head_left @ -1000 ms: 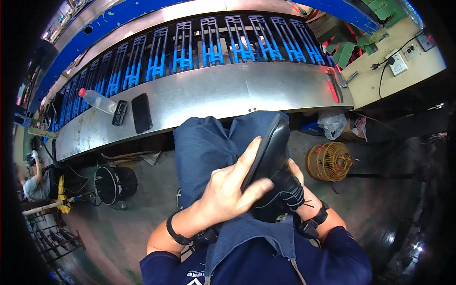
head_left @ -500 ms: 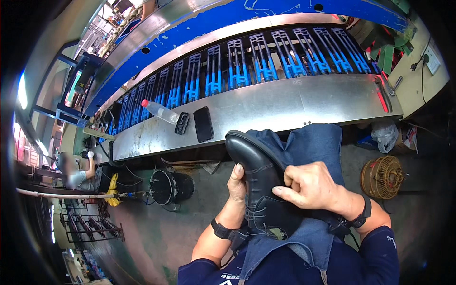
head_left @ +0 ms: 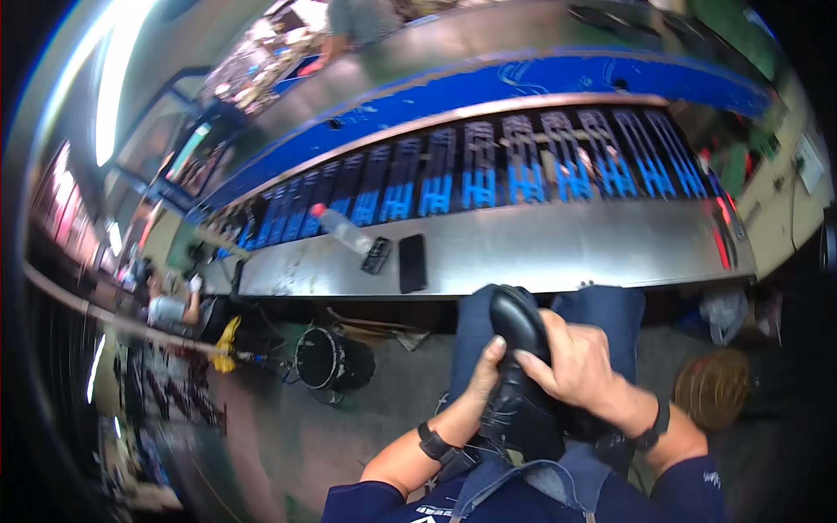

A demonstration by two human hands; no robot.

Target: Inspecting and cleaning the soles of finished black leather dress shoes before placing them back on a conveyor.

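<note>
A black leather shoe [head_left: 520, 366] stands on my lap, toe pointing up and away from me, over a dark blue apron. My left hand [head_left: 482, 376] presses against the shoe's left side, thumb up along the upper. My right hand [head_left: 571, 362] grips the shoe from the right, fingers laid across its vamp. Both wrists carry black bands.
A steel workbench [head_left: 558, 248] runs ahead with a conveyor of blue racks [head_left: 523, 166] behind it. On the bench lie a black phone [head_left: 411, 262], a small dark remote-like item [head_left: 377, 255] and a plastic bottle [head_left: 340, 227]. A black bucket [head_left: 324, 359] and a round wire basket [head_left: 711, 388] stand on the floor. Another person [head_left: 166, 307] sits far left.
My view has swung left and is blurred. The shoe stays on my lap in both hands, and its toe has turned more upright while my right hand slid up across the vamp.
</note>
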